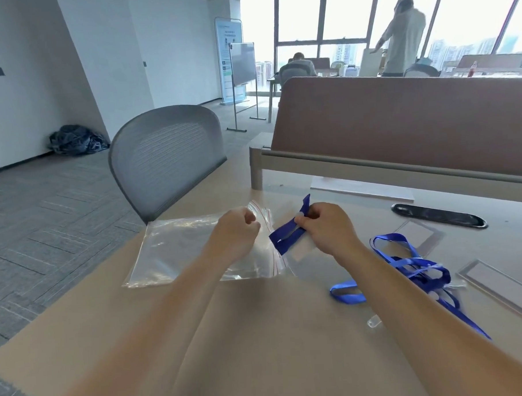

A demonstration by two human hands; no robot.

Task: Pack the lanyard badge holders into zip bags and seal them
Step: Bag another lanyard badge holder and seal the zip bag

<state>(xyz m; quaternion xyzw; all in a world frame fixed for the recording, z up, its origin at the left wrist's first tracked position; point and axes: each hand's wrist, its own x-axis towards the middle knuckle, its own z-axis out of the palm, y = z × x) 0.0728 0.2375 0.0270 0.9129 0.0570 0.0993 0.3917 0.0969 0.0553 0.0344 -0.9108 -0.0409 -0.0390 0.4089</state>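
Beige surface point(259, 317) beside a grey mesh chair point(168, 160); clear zip bag point(181, 249) lies flat at the left edge, red-striped mouth facing right. Left hand point(236, 233), forearm extended, pinches the bag's upper lip and lifts it. Right hand point(330, 227) grips a folded blue lanyard with clear badge holder point(288, 237) just at the bag mouth; more lanyards point(412, 269) lie tangled to the right.

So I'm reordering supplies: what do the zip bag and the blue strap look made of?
The zip bag looks like thin clear glossy plastic film: it wrinkles and glints, with a red zip line. The blue strap looks like flat woven fabric ribbon, matte; the weave is too small to confirm.
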